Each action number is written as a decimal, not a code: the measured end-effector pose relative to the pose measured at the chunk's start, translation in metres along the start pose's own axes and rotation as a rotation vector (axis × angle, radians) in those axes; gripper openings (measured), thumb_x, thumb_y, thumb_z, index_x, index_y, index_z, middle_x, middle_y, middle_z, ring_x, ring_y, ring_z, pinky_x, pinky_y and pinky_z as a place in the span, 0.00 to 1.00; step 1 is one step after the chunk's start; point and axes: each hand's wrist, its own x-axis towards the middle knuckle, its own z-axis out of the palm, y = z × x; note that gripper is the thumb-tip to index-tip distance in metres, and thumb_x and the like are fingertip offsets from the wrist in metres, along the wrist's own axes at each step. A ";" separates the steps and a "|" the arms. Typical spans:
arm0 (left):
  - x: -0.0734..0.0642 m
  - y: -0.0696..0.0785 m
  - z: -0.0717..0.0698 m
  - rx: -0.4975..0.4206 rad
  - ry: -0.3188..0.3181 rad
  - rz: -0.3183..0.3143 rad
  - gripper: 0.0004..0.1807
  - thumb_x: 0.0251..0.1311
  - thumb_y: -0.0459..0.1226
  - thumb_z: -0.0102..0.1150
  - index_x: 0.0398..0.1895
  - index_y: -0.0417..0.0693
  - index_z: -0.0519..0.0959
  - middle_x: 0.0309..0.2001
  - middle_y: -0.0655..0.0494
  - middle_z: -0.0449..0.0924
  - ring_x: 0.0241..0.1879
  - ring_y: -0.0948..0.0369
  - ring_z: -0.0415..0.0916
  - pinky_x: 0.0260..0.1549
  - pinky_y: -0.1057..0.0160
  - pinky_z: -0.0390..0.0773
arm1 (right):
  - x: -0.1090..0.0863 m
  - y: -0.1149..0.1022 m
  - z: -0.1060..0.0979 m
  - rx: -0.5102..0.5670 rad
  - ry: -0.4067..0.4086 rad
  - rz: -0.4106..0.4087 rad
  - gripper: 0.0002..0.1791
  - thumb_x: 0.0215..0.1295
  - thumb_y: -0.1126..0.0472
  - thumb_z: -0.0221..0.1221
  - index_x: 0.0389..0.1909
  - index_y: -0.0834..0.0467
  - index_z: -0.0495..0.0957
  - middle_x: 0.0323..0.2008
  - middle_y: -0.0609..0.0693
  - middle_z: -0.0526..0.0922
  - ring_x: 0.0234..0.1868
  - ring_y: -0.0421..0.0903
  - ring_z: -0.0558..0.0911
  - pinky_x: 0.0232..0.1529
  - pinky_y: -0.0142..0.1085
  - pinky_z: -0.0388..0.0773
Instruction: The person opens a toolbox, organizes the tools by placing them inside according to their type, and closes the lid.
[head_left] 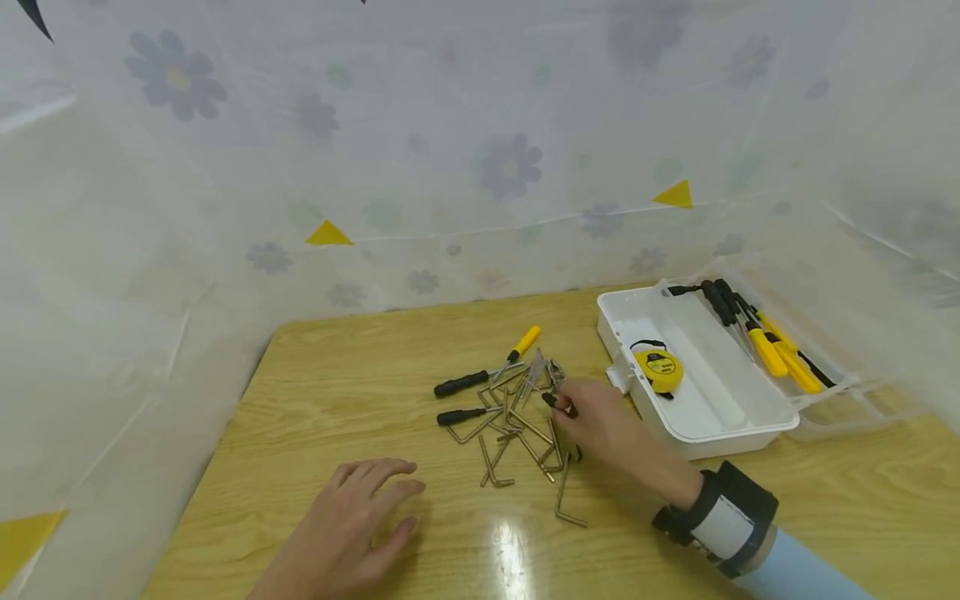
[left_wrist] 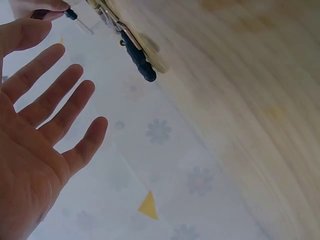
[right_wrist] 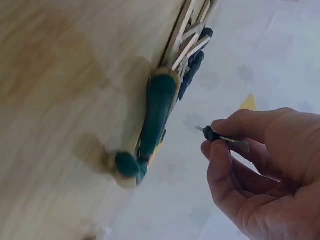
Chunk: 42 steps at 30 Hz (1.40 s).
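Observation:
My right hand [head_left: 603, 425] pinches a small screwdriver [left_wrist: 71, 14] between thumb and fingers, over the right side of a pile of hex keys [head_left: 517, 425]. Its thin metal shaft shows in the left wrist view; the fingers cover part of the dark handle. Beneath that hand, dark green handles [right_wrist: 160, 110] lie on the table in the right wrist view. My left hand [head_left: 352, 521] hovers left of the pile, palm bare and fingers spread. Two black-handled screwdrivers [head_left: 460, 383] and a yellow-handled screwdriver [head_left: 527, 340] lie at the pile's left and far sides.
An open white toolbox [head_left: 701, 433] stands at the right, with a yellow tape measure [head_left: 660, 371] inside. Its clear lid [head_left: 862, 400] holds several yellow and black tools [head_left: 765, 342]. Flowered plastic sheeting [head_left: 420, 167] encloses the wooden table [head_left: 337, 375] at the back and sides.

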 end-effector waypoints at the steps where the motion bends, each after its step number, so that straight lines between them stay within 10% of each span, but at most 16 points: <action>1: 0.000 0.000 0.000 0.001 -0.003 -0.003 0.21 0.49 0.45 0.74 0.49 0.59 0.84 0.54 0.60 0.83 0.51 0.62 0.81 0.46 0.54 0.81 | -0.001 0.001 -0.004 -0.015 0.027 0.002 0.11 0.55 0.71 0.69 0.22 0.56 0.78 0.23 0.48 0.83 0.24 0.36 0.74 0.26 0.28 0.72; 11: 0.007 0.001 0.004 -0.027 -0.013 0.018 0.21 0.49 0.44 0.75 0.50 0.59 0.84 0.55 0.60 0.83 0.52 0.61 0.81 0.47 0.54 0.81 | -0.013 0.031 -0.058 -0.118 0.262 -0.015 0.10 0.54 0.72 0.72 0.22 0.56 0.82 0.19 0.45 0.79 0.18 0.30 0.65 0.20 0.28 0.63; 20: 0.016 0.012 0.014 -0.091 -0.024 0.138 0.22 0.51 0.43 0.73 0.51 0.60 0.81 0.56 0.60 0.83 0.56 0.61 0.80 0.49 0.53 0.81 | -0.034 0.078 -0.097 -0.224 0.348 0.197 0.05 0.54 0.71 0.69 0.24 0.66 0.82 0.14 0.55 0.79 0.13 0.40 0.66 0.15 0.31 0.57; 33: 0.031 0.030 0.025 -0.103 0.006 0.248 0.21 0.52 0.46 0.75 0.51 0.59 0.82 0.56 0.59 0.83 0.55 0.60 0.81 0.50 0.54 0.81 | -0.041 0.107 -0.122 -0.270 0.219 0.343 0.08 0.61 0.68 0.64 0.26 0.70 0.81 0.19 0.61 0.81 0.16 0.48 0.71 0.20 0.36 0.61; 42: 0.035 0.029 0.024 -0.105 0.020 0.247 0.22 0.50 0.45 0.76 0.50 0.59 0.82 0.54 0.59 0.84 0.53 0.60 0.82 0.49 0.54 0.82 | -0.045 0.116 -0.120 -0.352 0.250 0.286 0.04 0.59 0.73 0.61 0.29 0.72 0.81 0.18 0.60 0.77 0.18 0.51 0.70 0.17 0.40 0.63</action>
